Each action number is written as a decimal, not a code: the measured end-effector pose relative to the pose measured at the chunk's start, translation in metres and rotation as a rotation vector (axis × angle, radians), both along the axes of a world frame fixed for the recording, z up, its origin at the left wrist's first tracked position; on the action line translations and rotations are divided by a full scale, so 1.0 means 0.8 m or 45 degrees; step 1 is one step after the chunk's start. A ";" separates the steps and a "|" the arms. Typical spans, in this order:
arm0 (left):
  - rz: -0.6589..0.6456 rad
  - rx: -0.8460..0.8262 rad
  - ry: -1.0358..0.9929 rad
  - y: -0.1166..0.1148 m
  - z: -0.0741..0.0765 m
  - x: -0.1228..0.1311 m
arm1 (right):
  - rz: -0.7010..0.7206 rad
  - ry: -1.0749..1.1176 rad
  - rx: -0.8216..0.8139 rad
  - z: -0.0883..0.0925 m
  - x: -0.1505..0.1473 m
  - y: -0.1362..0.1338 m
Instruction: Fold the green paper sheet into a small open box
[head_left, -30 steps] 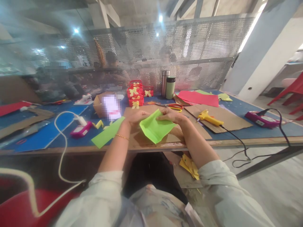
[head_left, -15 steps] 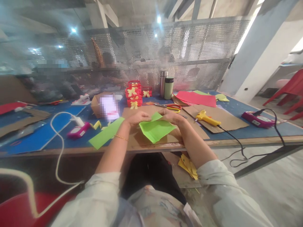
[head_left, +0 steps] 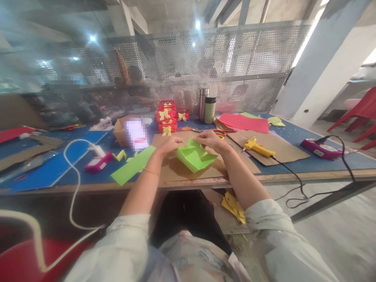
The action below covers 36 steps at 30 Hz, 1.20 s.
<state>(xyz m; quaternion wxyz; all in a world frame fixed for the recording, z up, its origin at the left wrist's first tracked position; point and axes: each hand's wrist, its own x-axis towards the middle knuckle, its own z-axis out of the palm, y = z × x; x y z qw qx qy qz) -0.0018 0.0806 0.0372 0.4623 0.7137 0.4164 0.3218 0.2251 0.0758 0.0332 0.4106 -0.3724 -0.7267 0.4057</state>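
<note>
A piece of bright green paper (head_left: pixel 195 158), creased and partly folded up at its sides, is held between my two hands above a sheet of brown cardboard (head_left: pixel 164 168). My left hand (head_left: pixel 173 145) is closed on its far left edge. The far right edge is pinched by my right hand (head_left: pixel 213 140). Beside my left forearm lies a flat green paper strip (head_left: pixel 133 165). Behind my right hand, scissors (head_left: pixel 221 134) with red and yellow handles are partly covered.
A yellow glue gun (head_left: pixel 258 147) rests on cardboard to the right, its cord trailing to a purple power box (head_left: pixel 320 149). Small red boxes with yellow bows (head_left: pixel 167 117) and two bottles (head_left: pixel 209 109) stand at the back. Left are a purple box (head_left: pixel 98 161) and white cable (head_left: pixel 76 172).
The green paper has tipped and opened into a shallow box-like shape, its far flap now standing up between my hands. My right hand has shifted slightly left.
</note>
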 end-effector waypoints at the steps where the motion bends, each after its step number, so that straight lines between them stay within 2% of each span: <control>1: -0.004 0.001 0.009 -0.001 0.000 0.001 | 0.016 -0.012 -0.002 0.000 0.000 -0.001; 6: -0.042 -0.048 -0.082 -0.007 -0.001 0.008 | 0.035 0.019 -0.003 0.002 -0.006 -0.007; 9: 0.010 0.013 -0.172 -0.010 -0.003 0.015 | 0.063 -0.005 -0.013 0.003 -0.011 -0.010; 13: 0.063 0.116 -0.155 -0.011 -0.001 0.019 | 0.027 0.004 -0.001 0.000 -0.011 -0.006; 18: 0.109 0.156 -0.146 -0.010 0.006 0.018 | -0.255 0.167 0.095 -0.002 -0.002 0.008; 22: 0.129 0.156 -0.163 -0.012 0.009 0.018 | -0.616 0.238 0.192 -0.004 0.006 0.023; 25: 0.165 0.152 -0.174 -0.012 0.008 0.018 | -0.765 0.507 0.166 -0.005 0.021 0.038; 29: 0.234 0.175 -0.185 -0.006 0.002 0.015 | -0.673 0.895 0.137 -0.003 0.047 0.046; 31: 0.264 0.192 -0.201 0.000 -0.002 0.012 | -0.623 0.991 0.141 -0.001 0.051 0.043; 33: 0.273 0.211 -0.213 0.005 -0.006 0.011 | -0.567 0.971 0.133 0.000 0.043 0.039; 36: 0.267 0.252 -0.175 0.008 -0.008 0.009 | -0.497 0.703 0.095 0.003 0.017 0.037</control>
